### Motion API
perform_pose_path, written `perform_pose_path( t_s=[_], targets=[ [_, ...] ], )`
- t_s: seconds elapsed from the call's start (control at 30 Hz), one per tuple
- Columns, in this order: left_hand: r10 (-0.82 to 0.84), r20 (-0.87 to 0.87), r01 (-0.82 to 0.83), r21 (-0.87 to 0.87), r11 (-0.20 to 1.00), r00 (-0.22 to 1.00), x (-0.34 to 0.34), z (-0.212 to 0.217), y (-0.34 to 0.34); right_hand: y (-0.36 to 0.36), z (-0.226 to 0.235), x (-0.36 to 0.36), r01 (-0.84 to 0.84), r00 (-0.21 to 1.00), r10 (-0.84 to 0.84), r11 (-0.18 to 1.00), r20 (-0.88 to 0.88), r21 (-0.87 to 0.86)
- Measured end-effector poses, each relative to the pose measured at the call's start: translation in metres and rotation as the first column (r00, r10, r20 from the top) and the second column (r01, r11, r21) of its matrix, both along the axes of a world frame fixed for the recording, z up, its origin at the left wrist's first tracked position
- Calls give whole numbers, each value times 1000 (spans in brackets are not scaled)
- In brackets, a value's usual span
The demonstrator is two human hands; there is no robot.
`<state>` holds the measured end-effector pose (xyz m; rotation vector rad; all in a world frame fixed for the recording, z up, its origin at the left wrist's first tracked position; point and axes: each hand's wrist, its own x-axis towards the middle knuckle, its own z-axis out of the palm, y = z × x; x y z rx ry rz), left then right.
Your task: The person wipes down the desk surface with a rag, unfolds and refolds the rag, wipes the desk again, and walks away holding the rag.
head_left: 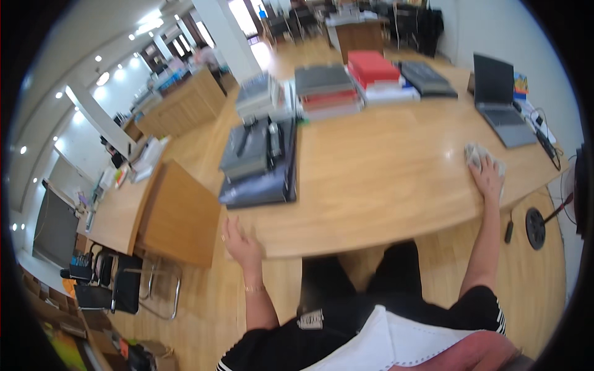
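My right hand (487,176) presses a crumpled grey-and-white cloth (475,152) against the wooden desk (371,185), near its right side. Some of the cloth sticks out past the fingers. My left hand (243,242) is at the desk's near left corner, its fingers apart and nothing in it. Just beyond that hand lies a dark folder (266,191) with a thick grey book (246,154) on top. A black cylindrical object (275,139) rests there too. To the right of the cloth, an open laptop (504,117) stands on the desk.
Book stacks line the far edge: grey-topped books (323,80), red books (373,68) and a dark binder (428,79). A cable (547,145) lies beside the laptop. A black fan base (536,227) stands on the floor at right. Leftward are another desk (179,210) and a chair (127,284).
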<state>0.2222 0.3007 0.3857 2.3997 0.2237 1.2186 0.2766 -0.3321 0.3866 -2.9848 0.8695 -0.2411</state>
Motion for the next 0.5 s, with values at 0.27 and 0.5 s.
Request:
perform_pose_path(
  t_s=[0.27,0.5],
  targets=[
    [-31,-16,29,-87,996,999,3,-12,-1,12,16,11,20,998,-23,999,57,42],
    [-31,-20,30,-76,997,999,0,-12,2,13,16,13,29,997,-35,996,72,84]
  ],
)
